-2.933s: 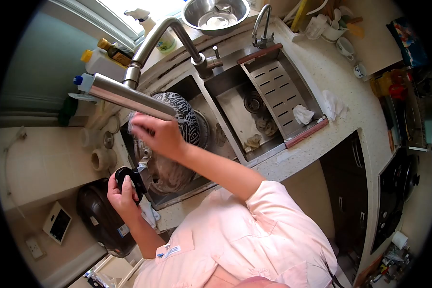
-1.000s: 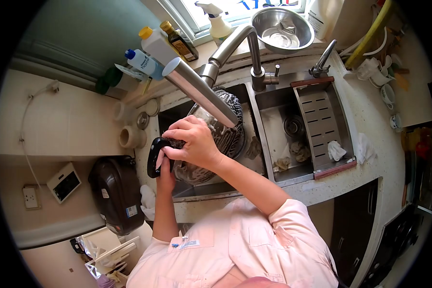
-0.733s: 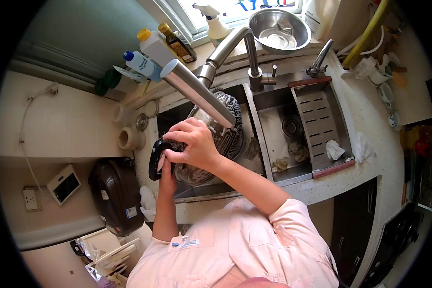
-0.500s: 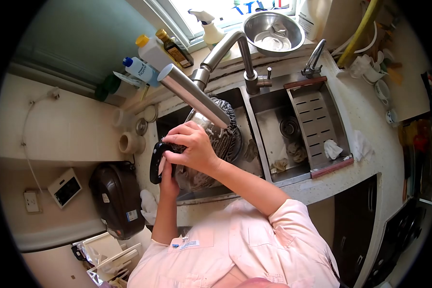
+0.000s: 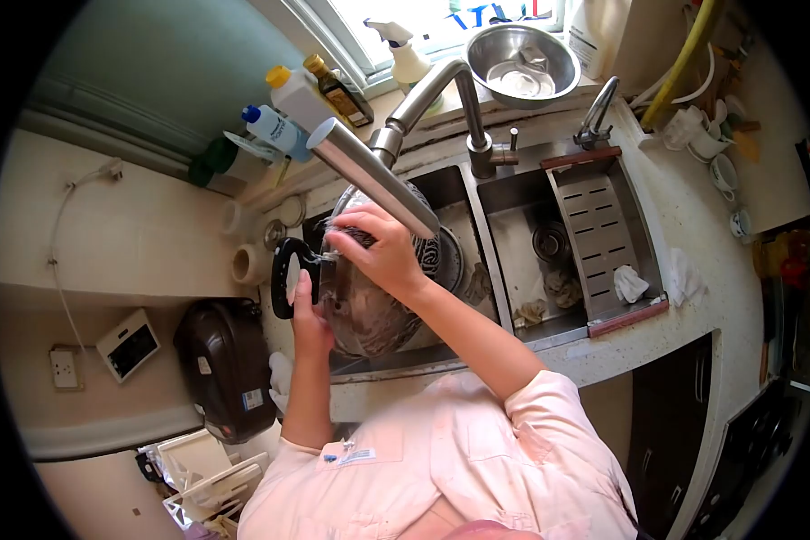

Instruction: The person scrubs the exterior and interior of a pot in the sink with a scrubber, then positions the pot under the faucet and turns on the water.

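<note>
A soapy metal pan lies tilted in the left basin of the sink, below the faucet head. My left hand is closed on the pan's black handle, its thumb resting along the handle. My right hand is curled round a dark scouring pad at the pan's rim, near the base of the handle. White suds cover parts of the pan, and its far side is partly hidden by the faucet head.
Right of the pan is a second basin with a slotted tray. A steel bowl, spray bottle and other bottles line the windowsill. A brown appliance stands at the left.
My right hand has moved slightly up and right, off the handle's base onto the pan's rim. The handle has swung slightly up and left with my left hand. Earlier, my right hand was under the faucet head.
</note>
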A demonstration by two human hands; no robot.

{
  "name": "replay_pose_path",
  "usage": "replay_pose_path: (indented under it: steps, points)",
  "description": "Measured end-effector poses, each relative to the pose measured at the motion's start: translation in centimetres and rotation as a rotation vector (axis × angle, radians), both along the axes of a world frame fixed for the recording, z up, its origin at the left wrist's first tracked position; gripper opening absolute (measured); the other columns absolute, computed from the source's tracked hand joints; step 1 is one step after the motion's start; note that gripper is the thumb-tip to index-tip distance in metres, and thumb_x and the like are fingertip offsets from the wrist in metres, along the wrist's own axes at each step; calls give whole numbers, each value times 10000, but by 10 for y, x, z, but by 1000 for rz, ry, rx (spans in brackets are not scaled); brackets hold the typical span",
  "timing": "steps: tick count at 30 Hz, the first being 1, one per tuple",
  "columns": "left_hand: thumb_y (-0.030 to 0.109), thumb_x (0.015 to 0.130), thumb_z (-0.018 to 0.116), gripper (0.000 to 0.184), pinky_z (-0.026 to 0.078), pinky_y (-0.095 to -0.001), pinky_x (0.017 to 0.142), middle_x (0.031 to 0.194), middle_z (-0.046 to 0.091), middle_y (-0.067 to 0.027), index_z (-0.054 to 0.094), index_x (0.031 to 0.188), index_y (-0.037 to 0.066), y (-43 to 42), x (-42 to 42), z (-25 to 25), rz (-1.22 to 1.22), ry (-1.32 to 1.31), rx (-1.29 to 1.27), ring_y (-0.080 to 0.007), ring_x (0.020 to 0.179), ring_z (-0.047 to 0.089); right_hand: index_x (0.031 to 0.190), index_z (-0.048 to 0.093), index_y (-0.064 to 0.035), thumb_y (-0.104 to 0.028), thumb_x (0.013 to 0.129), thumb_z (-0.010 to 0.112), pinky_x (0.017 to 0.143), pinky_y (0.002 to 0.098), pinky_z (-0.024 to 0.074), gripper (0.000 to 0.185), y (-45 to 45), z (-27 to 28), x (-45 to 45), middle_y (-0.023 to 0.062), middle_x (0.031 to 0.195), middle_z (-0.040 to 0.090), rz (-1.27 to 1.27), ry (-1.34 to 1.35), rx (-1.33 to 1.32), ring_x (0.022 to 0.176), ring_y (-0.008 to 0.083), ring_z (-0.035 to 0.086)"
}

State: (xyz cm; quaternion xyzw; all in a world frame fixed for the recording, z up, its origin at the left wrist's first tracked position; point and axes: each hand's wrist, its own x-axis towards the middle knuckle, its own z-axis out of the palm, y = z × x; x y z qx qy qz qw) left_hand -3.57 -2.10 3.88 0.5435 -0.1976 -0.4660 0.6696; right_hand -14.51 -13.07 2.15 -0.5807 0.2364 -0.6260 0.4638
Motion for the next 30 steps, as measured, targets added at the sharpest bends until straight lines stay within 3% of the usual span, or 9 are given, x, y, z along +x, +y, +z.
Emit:
replay_pose_path:
  steps: [2, 6, 10, 13, 17, 18, 25, 29, 30]
  points:
    - [321, 903, 478, 370, 457, -331, 875, 1101, 589, -87, 513, 1155, 53, -2, -8, 9, 31, -5, 3, -198, 988, 582, 833, 637, -2, -40, 772, 659, 669, 242, 455, 75, 0, -12, -4, 63, 817, 629, -103, -27, -12, 742, 149, 588]
    - [318, 899, 492, 330, 475, -310, 826, 1038, 623, -72, 556, 1095, 60, -2, -2, 9, 44, 57, 25, -178, 920, 606, 828, 623, 15, -77, 807, 639, 627, 241, 436, 95, 6, -33, -19, 44, 735, 604, -225, 92, 108, 681, 128, 563]
    - [281, 909, 493, 244, 501, -288, 767, 995, 628, -48, 576, 1015, 77, -9, 5, 15, 9, 85, 19, -143, 880, 612, 848, 628, 9, -125, 827, 636, 641, 238, 438, 136, 6, -42, -19, 53, 786, 621, -207, 120, 166, 693, 127, 561]
    - [298, 909, 488, 274, 493, -283, 784, 1008, 628, -47, 582, 1039, 76, -18, 13, 20, -21, 45, 42, -134, 890, 609, 861, 627, 12, -125, 828, 632, 648, 239, 443, 141, 7, -43, -15, 73, 836, 633, -171, 122, 108, 722, 138, 579]
    - [316, 894, 501, 315, 451, -281, 837, 1020, 628, -32, 580, 1074, 70, -34, 31, 12, 82, 35, 51, -139, 926, 590, 983, 620, -44, -116, 751, 662, 840, 344, 409, 246, 15, -33, -12, 92, 983, 595, -226, 335, -76, 921, 248, 554]
    - [311, 887, 506, 326, 436, -281, 847, 1025, 623, -27, 573, 1087, 62, -36, 33, 13, 94, 34, 35, -141, 941, 579, 1032, 604, -65, -114, 717, 669, 898, 377, 362, 325, 19, -34, -9, 89, 1028, 562, -204, 351, -82, 983, 286, 499]
    - [293, 889, 493, 353, 433, -287, 828, 1075, 580, -47, 536, 1124, 33, -49, 52, -8, 280, -133, -37, -149, 946, 557, 1040, 590, -86, -130, 708, 677, 834, 385, 376, 346, 31, -43, -3, 75, 1049, 548, -196, 398, -268, 983, 269, 490]
    - [289, 888, 479, 363, 426, -287, 812, 1055, 562, -53, 519, 1112, 6, -53, 50, -16, 383, -209, -83, -150, 933, 541, 972, 603, -115, -181, 713, 673, 825, 366, 380, 276, 40, -31, 1, 31, 993, 567, -58, 412, -442, 964, 227, 503]
    - [287, 887, 475, 364, 425, -286, 808, 1047, 558, -54, 516, 1106, -1, -54, 45, -13, 424, -234, -90, -150, 930, 536, 893, 610, -137, -201, 699, 675, 817, 363, 379, 215, 42, -29, 5, 2, 970, 571, -54, 411, -466, 959, 207, 508]
